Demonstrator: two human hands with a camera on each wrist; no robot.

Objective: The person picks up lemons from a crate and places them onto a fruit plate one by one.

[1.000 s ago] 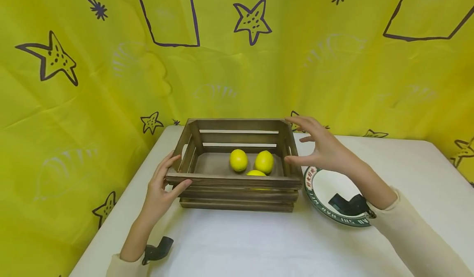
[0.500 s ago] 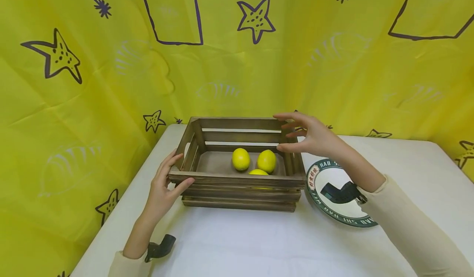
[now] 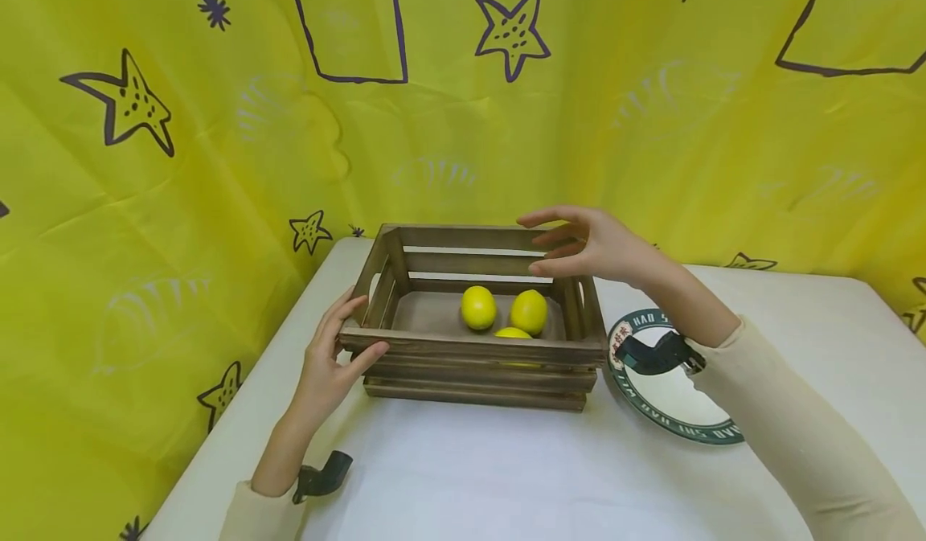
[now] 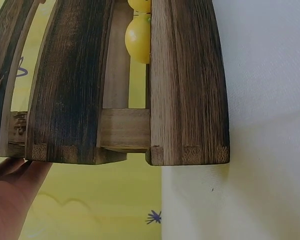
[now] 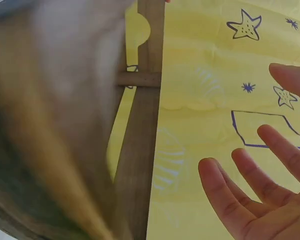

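Observation:
A brown slatted wooden crate (image 3: 448,348) stands on the white table, with three lemons inside: one lemon (image 3: 478,309) left of the middle, another lemon (image 3: 529,313) to its right, and a third lemon (image 3: 513,333) partly hidden behind the front slat. My left hand (image 3: 329,368) grips the crate's front left corner, thumb on the front slat and fingers along the left side. In the left wrist view, those fingers show below the dark slats. Above the crate's back right part hovers my right hand (image 3: 596,243), holding nothing, its fingers spread and loosely bent.
A white plate (image 3: 673,427) with a green lettered rim lies just right of the crate, partly covered by the right forearm. Behind the table (image 3: 463,477) hangs a yellow curtain (image 3: 448,115) with starfish drawings. Each wrist wears a black camera mount.
My right hand has moved left and slightly up, from beside the crate's right end to above its back right part. The left hand keeps its grip; the view shifts slightly.

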